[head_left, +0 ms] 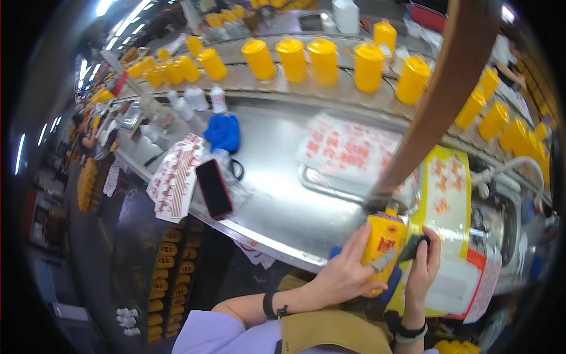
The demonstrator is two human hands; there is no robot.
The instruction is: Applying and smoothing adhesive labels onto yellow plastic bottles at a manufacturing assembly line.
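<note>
Steel desk (277, 194), yellow bottle (390, 233) near its edge

Head view: left hand (348, 268) grips the bottle's side, its label (386, 243) apparently turned up for sight; right hand (425, 265), just right of the bottle, holds a small dark object (408, 252); whether that touches the bottle, I cannot tell.

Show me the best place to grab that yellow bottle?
The yellow bottle is probably best gripped around its wide body, from the left, as the left hand does: its top narrows to a small neck, and the right hand is close on its right.
</note>
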